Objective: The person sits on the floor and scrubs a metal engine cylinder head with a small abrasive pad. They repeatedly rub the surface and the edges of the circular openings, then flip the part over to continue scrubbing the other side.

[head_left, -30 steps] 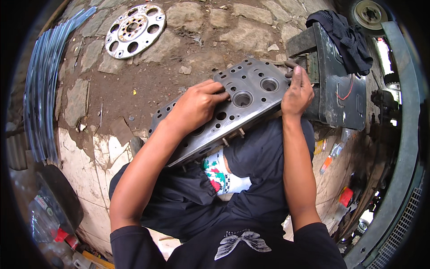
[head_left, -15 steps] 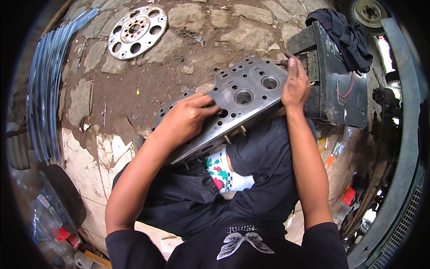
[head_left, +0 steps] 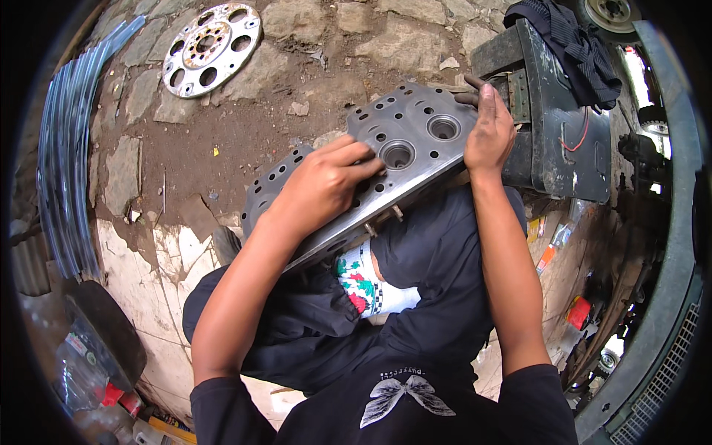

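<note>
A grey metal engine cylinder head, flat and full of round ports and small holes, rests tilted across my lap. My left hand lies palm down on the middle of its face, fingers pressed toward a large round port. My right hand grips the far right edge of the head, fingers curled over the rim. Both forearms come up from the lower edge. What is under my left palm is hidden.
A round perforated metal disc lies on the stone and dirt ground at the upper left. A dark metal box with black cloth on it stands to the right. Grey strips curve along the left; bottles and clutter at lower left and right.
My left hand has slid down and left along the head's face, then back toward the port. The right hand stayed on the far edge. The head has barely shifted.
</note>
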### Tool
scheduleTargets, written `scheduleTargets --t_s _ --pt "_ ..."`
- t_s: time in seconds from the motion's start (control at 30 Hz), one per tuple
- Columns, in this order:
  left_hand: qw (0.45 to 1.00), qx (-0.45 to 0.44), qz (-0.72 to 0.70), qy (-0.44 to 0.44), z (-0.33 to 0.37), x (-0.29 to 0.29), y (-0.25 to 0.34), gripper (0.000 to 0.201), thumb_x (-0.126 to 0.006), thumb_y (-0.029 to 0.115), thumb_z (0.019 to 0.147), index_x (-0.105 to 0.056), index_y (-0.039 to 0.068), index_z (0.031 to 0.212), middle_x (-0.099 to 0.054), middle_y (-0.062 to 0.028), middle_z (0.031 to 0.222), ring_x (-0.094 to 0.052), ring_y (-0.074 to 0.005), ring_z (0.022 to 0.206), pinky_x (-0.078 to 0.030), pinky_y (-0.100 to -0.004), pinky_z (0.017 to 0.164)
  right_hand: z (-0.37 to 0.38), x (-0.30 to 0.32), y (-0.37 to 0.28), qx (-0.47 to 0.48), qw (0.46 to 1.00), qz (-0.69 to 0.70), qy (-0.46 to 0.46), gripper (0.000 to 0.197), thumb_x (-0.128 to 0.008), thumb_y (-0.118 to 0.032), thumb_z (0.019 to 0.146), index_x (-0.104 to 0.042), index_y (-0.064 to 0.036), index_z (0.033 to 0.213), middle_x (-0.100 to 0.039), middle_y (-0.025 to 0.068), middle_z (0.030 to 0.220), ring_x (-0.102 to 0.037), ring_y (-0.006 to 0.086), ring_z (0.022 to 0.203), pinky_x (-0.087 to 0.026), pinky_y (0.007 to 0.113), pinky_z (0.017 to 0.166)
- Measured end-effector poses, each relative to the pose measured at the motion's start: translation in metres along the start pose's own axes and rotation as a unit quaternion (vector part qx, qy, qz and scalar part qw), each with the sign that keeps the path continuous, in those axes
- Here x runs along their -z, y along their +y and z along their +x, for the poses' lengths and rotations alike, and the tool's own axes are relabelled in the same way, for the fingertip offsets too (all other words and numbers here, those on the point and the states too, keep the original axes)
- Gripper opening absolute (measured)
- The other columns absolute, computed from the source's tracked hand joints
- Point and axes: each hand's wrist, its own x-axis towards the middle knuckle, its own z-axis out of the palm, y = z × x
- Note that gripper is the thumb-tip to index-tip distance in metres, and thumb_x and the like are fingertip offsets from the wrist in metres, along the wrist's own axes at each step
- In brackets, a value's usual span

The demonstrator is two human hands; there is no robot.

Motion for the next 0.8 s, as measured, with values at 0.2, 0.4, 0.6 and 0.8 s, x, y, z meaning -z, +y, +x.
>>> scheduleTargets --t_s 0.2,0.4,0.6,0.8 --pt "1.0 0.02 0.0 -0.014 -0.018 0.009 -0.002 0.043 -0.067 -0.006 0.071 -0.076 -0.002 0.112 -0.063 -0.012 0.101 -0.063 -0.032 0.097 -0.054 -0.0424 0.085 -0.001 0.004 -0.008 -0.005 1.0 0.017 -0.016 0.051 -0.043 -0.048 0.114 -0.079 -0.012 0.123 -0.081 0.0096 0.091 -0.077 0.0264 0.093 -0.054 0.038 0.088" --pt "1.0 0.02 0.015 -0.005 0.002 0.002 0.005 0.048 -0.064 -0.013 0.069 -0.077 -0.002 0.113 -0.068 -0.0152 0.104 -0.065 -0.0346 0.095 -0.056 -0.0442 0.084 -0.002 0.004 -0.013 0.005 1.0 -0.007 -0.018 0.051 -0.042 -0.047 0.114 -0.079 -0.0131 0.124 -0.081 0.0086 0.089 -0.076 0.0245 0.089 -0.054 0.037 0.087" --pt "0.999 0.037 0.023 0.005 -0.001 -0.001 0.006 0.043 -0.065 -0.008 0.072 -0.076 -0.002 0.113 -0.067 -0.013 0.105 -0.065 -0.0331 0.099 -0.056 -0.0427 0.087 0.0 0.003 -0.017 -0.005 1.0 -0.003 -0.012 0.052 -0.041 -0.047 0.114 -0.079 -0.0136 0.124 -0.08 0.0085 0.086 -0.075 0.0231 0.086 -0.054 0.037 0.084" --pt "0.997 0.073 -0.013 0.017 -0.02 -0.003 0.014 0.044 -0.062 -0.01 0.075 -0.076 -0.002 0.116 -0.068 -0.0153 0.108 -0.064 -0.0358 0.097 -0.056 -0.0453 0.087 -0.001 0.007 -0.007 0.001 1.0 0.004 -0.021 0.055 -0.039 -0.049 0.115 -0.08 -0.0126 0.123 -0.079 0.0093 0.084 -0.073 0.0234 0.084 -0.053 0.038 0.085"
